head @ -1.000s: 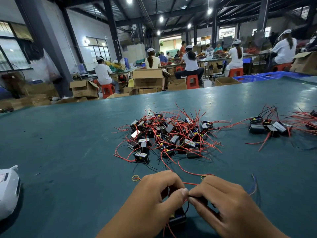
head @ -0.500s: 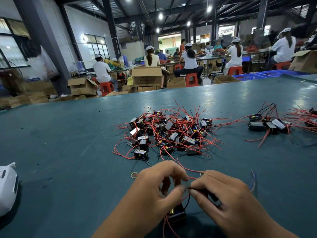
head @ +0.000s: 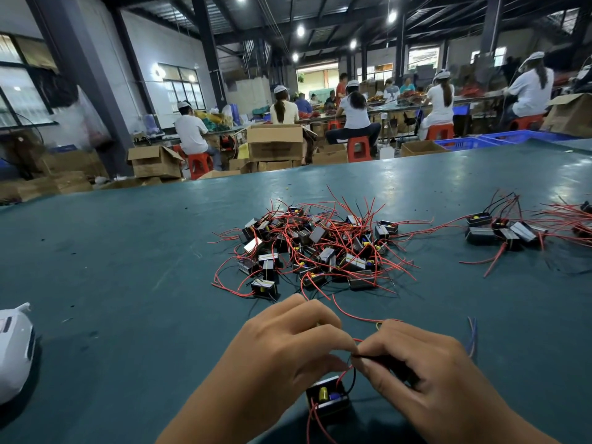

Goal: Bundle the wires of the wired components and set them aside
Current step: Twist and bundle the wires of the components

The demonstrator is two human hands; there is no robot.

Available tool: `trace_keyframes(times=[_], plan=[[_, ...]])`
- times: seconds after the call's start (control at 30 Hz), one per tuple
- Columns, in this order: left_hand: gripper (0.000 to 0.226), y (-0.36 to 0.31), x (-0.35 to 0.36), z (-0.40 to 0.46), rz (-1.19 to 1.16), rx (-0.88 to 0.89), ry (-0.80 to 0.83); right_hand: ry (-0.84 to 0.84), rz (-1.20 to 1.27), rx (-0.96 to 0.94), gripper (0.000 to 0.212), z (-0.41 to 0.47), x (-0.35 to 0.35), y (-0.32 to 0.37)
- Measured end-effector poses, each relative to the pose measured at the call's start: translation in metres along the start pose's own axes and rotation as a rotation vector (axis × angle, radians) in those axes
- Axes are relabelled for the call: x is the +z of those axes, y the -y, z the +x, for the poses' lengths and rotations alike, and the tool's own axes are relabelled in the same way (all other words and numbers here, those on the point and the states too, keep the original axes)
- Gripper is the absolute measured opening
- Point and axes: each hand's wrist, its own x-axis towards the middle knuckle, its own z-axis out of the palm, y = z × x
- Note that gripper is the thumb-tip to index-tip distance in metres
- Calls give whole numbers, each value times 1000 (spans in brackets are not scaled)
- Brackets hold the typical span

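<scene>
Near edge of the green table [head: 128, 283]: left hand [head: 288, 350] and right hand [head: 429, 373] meet fingertip to fingertip, both curled, pinching the thin wires [head: 350, 368] of one small black component [head: 326, 395] hanging just below them. Unbundled pile [head: 320, 248] lies farther out, centre. Smaller group [head: 503, 230] sits far right.

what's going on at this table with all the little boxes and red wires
A person is bundling the wires of one small wired component near the table's front edge. The left hand and right hand meet above it, both pinching its thin wires. A tangled pile of unbundled components lies just beyond on the green table, and a smaller group sits off to the right.
</scene>
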Motion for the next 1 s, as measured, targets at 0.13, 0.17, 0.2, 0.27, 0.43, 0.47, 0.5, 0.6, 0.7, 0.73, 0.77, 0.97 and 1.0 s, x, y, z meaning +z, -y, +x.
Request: trace_keyframes(times=[0.13,0.17,0.2,0.27,0.43,0.47,0.5,0.6,0.7,0.73,0.77,0.97,1.0], plan=[[18,3,-2,-1,36,24,23,1,-4,-1,2,0,0,0],[15,3,-2,-1,52,35,17,-2,-5,-1,2,0,0,0],[12,3,-1,-1,63,45,3,-3,-7,-4,2,1,0,0],[12,2,1,-1,74,51,-32,-2,-7,-16,1,0,0,1],[20,0,0,-1,94,58,-27,2,-5,-38,13,1,0,3],[19,0,0,-1,102,63,-24,3,-5,-41,14,1,0,3],[18,0,-1,-1,114,68,-23,3,-2,-44,15,1,0,3],[19,0,-3,-2,139,85,-15,10,7,-47,15,1,1,2],[24,0,-5,-3,147,96,-6,9,11,-52,11,1,1,0],[24,0,-5,-2,151,100,-5,8,9,-53,10,1,1,0],[24,0,-5,-2,158,105,-8,8,4,-55,10,1,1,-1],[20,-1,-1,-2,173,88,-32,19,14,-44,2,-1,1,0],[19,0,0,-3,163,85,-31,17,21,-39,3,-1,1,0]])
